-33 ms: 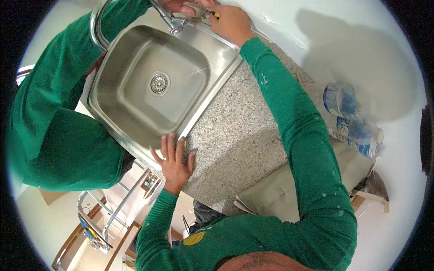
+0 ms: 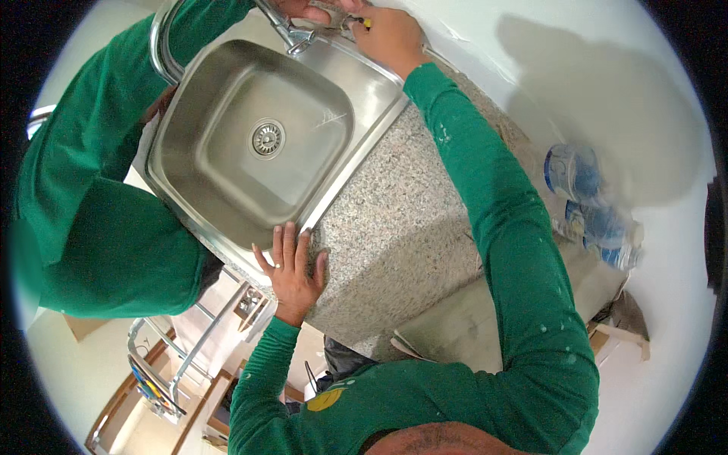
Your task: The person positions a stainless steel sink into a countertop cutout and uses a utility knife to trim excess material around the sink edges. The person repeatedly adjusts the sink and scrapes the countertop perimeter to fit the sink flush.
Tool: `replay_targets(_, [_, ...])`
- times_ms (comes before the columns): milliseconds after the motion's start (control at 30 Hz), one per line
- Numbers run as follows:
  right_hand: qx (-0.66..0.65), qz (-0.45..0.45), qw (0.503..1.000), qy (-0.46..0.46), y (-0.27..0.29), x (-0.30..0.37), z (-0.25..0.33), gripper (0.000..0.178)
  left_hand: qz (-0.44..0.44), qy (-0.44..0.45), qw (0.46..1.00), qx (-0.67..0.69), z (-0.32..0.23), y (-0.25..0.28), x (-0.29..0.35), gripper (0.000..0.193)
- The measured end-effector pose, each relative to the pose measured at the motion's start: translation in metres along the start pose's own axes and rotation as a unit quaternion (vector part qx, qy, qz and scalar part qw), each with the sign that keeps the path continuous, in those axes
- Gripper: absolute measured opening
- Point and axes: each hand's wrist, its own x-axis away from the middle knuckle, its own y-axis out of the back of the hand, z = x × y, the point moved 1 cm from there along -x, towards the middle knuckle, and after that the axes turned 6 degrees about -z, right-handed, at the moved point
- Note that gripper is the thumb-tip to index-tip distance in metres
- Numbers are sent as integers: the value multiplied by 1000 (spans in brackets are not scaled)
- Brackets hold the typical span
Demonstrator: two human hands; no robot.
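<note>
My left hand point(image 2: 294, 282) lies with its fingers spread on the near corner of a stainless steel sink point(image 2: 227, 98), the palm resting on the speckled granite countertop point(image 2: 390, 205). At the sink's far edge, close to the wall, my right hand point(image 2: 393, 36) is closed round a small yellow and black tool point(image 2: 365, 23); its working end cannot be made out. Just left of it are a co-worker's fingers point(image 2: 307, 10), partly cut off by the frame's top edge. A chrome faucet point(image 2: 296, 39) rises beside these hands, its curved spout arching to the left.
A co-worker in green point(image 2: 125, 250) leans in close on the sink's left. Plastic bottles point(image 2: 572, 171) stand by the right wall, near a flat grey-beige sheet point(image 2: 455, 326). A metal ladder point(image 2: 186, 356) with tools hanging on it stands at the lower left.
</note>
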Motion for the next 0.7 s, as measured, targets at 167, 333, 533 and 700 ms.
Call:
replay_targets(167, [-110, -24, 993, -32, -5, 5, -3, 23, 44, -77, 996, 7, 7, -7, 9, 48])
replay_targets(333, [-80, 11, 996, -32, -1, -2, -1, 21, 80, -125, 989, 19, 9, -12, 7, 56])
replay_targets(533, [-69, -18, 997, -26, -14, -5, -2, 22, 81, -139, 987, 18, 4, -12, 4, 53])
replay_targets(700, [-96, 30, 994, -51, -13, -16, 5, 27, 90, -138, 986, 24, 8, -12, -3, 56])
